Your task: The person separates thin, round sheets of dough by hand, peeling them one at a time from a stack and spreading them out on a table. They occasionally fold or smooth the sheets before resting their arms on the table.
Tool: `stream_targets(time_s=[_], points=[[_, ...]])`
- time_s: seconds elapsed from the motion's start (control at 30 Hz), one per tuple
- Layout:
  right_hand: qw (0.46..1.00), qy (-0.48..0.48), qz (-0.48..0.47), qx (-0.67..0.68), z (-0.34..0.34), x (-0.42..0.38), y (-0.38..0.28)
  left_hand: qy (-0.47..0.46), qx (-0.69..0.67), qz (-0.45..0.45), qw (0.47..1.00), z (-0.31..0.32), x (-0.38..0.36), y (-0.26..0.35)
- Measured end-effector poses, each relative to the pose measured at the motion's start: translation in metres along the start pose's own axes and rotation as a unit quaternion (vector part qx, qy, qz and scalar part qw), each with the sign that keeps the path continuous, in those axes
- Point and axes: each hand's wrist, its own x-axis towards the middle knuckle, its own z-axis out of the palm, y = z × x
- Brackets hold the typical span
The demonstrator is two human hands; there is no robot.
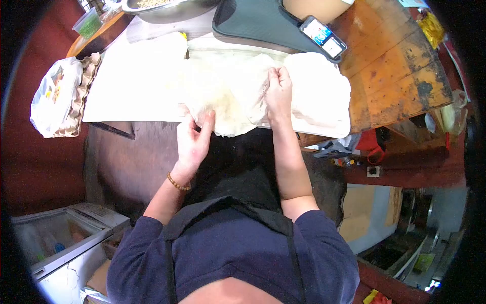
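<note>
A thin, pale, floppy sheet (228,99) hangs between my two hands, its lower edge drooping past the front edge of the white tray (340,129). My left hand (197,137) pinches its lower left side between thumb and fingers. On the right side, my right hand (279,91) grips a gathered part of the sheet, fingers closed. More white material (319,83) lies on the tray to the right, and a bright white area (136,76) spreads to the left; overexposure hides its detail.
A phone (323,36) rests on a dark mat (253,23) at the back. Behind stands a metal bowl (169,11). At left are a plastic bag (56,96), an egg carton (87,83) and a tub of green bits (87,24). Lower left is a glass-topped freezer (66,233).
</note>
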Motion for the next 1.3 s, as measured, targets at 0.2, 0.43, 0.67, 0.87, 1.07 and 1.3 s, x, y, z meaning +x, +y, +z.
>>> stream_targets(time_s=[0.2, 0.43, 0.67, 0.87, 1.07, 1.3], points=[[0.954, 0.107, -0.127, -0.250, 0.004, -0.009, -0.029, 0.015, -0.059, -0.010, 0.998, 0.006, -0.006, 0.006], [0.931, 0.134, -0.193, -0.279, -0.001, 0.003, -0.035, 0.010, -0.066, -0.058, 0.996, -0.019, 0.001, -0.002], [0.926, 0.143, -0.174, -0.303, -0.007, 0.008, -0.051, -0.007, 0.008, -0.087, 0.996, -0.040, 0.010, -0.018], [0.954, 0.040, -0.169, -0.243, -0.011, 0.017, -0.030, 0.019, -0.004, -0.170, 0.985, -0.048, 0.014, -0.019], [0.984, -0.156, 0.008, -0.085, -0.008, -0.029, -0.042, 0.044, -0.136, -0.146, 0.979, -0.040, 0.010, 0.000], [0.947, -0.182, -0.091, -0.248, -0.025, -0.068, -0.030, -0.128, -0.109, -0.196, 0.966, -0.017, -0.005, 0.003]])
